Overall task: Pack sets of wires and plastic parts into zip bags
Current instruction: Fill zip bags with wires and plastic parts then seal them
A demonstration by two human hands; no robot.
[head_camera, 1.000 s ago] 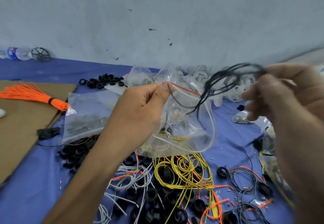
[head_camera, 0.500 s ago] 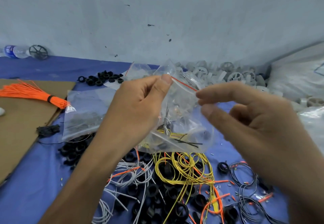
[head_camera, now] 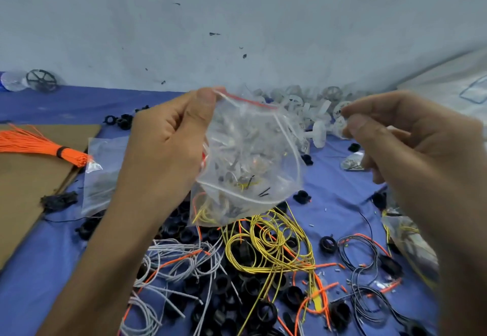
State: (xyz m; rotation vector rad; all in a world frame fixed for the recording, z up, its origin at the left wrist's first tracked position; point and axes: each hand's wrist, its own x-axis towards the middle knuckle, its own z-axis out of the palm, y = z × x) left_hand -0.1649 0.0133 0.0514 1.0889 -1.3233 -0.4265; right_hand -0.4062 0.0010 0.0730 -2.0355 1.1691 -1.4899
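Left hand [head_camera: 168,148] pinches zip bag [head_camera: 253,156] by its red-striped top corner, centre frame, above yellow wires [head_camera: 268,246] on blue cloth [head_camera: 340,193]; right hand [head_camera: 411,146] at right, apart from bag, fingers curled narrow, can't tell if holding anything

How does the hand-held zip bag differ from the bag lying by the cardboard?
The held zip bag hangs, pinched at its top corner by the left hand; the lying bag rests flat on the blue cloth. The held zip bag bulges; the lying bag looks flatter. Both are clear plastic.
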